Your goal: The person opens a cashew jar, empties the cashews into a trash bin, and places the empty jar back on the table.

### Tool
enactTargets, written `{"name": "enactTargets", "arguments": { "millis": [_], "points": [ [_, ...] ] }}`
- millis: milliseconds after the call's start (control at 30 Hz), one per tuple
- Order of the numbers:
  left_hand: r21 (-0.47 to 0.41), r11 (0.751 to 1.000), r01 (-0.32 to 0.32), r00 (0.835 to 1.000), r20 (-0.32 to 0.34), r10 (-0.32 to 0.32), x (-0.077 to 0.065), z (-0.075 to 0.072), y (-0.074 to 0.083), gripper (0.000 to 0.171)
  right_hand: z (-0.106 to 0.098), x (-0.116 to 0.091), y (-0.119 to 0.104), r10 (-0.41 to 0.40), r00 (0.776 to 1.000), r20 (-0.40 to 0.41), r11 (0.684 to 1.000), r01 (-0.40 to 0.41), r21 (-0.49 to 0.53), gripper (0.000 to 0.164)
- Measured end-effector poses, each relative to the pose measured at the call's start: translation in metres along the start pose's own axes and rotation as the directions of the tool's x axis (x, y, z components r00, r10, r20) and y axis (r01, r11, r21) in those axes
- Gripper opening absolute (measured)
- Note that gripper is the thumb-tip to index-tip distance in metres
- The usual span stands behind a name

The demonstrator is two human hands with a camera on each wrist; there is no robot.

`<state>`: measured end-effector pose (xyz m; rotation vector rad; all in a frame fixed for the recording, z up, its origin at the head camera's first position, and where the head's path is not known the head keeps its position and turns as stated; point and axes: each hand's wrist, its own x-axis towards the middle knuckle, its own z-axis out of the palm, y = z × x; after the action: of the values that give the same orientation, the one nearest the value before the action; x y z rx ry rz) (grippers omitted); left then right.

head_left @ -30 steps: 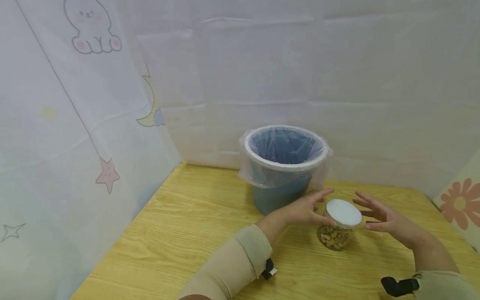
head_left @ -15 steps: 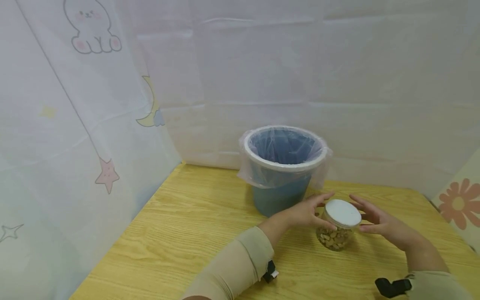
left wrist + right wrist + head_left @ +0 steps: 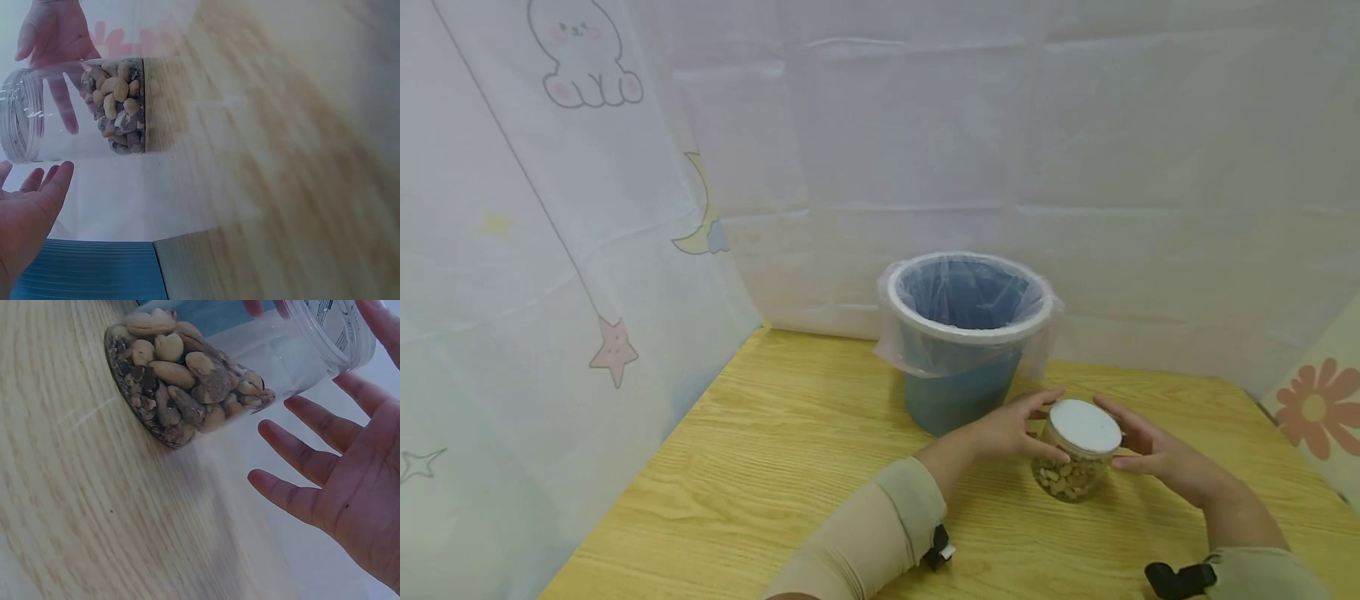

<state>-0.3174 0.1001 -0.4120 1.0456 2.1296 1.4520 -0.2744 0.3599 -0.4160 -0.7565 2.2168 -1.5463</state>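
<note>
A clear jar of cashew nuts point(image 3: 1067, 478) with a white lid point(image 3: 1086, 426) stands upright on the wooden table. To its left is my left hand point(image 3: 1007, 427), fingers spread and thumb near the jar's front. On the other side my right hand point(image 3: 1165, 454) is spread, its fingers reaching toward the lid. In the left wrist view, the fingertips of my left hand point(image 3: 31, 212) come close to the jar point(image 3: 94, 109); whether they touch cannot be told. The right wrist view has straight, parted fingers of my right hand point(image 3: 350, 462) beside the jar point(image 3: 200, 375).
Behind the left hand stands a blue bin point(image 3: 958, 392) with a white rim and a thin plastic liner. Printed cloth point(image 3: 850, 167) hangs behind and at the sides of the table point(image 3: 760, 467).
My right hand has moved left, closer to the jar. The left hand has shifted slightly and stays beside the jar. The jar and bin have stayed in place.
</note>
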Motion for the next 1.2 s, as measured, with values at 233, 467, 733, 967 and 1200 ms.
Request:
{"name": "enactTargets", "arguments": {
  "millis": [233, 467, 733, 967, 1200],
  "points": [
    [-0.035, 0.999, 0.036, 0.999, -0.002, -0.036, 0.000, 0.003, -0.001, 0.083, 0.004, 0.001, 0.007, 0.012, 0.999, -0.048, 0.999, -0.015, -0.049, 0.073],
    [-0.005, 0.998, 0.060, 0.998, -0.012, -0.060, 0.001, 0.004, -0.002, 0.082, 0.011, 0.001, 0.011, 0.061, 0.992, -0.111, 0.993, -0.071, -0.096, 0.074],
    [0.016, 0.997, 0.078, 0.996, -0.047, -0.077, 0.003, 0.005, -0.005, 0.083, 0.015, 0.006, 0.017, 0.084, 0.989, -0.125, 0.993, -0.093, -0.068, 0.077],
    [0.010, 0.996, 0.083, 0.995, -0.056, -0.083, 0.005, 0.008, -0.005, 0.081, 0.019, 0.010, 0.018, 0.091, 0.991, -0.094, 0.995, -0.094, -0.024, 0.079],
    [0.033, 0.993, 0.115, 0.991, -0.077, -0.112, 0.005, 0.010, -0.006, 0.080, 0.020, 0.012, 0.019, 0.116, 0.990, -0.080, 0.993, -0.116, -0.004, 0.079]
  ]
}}
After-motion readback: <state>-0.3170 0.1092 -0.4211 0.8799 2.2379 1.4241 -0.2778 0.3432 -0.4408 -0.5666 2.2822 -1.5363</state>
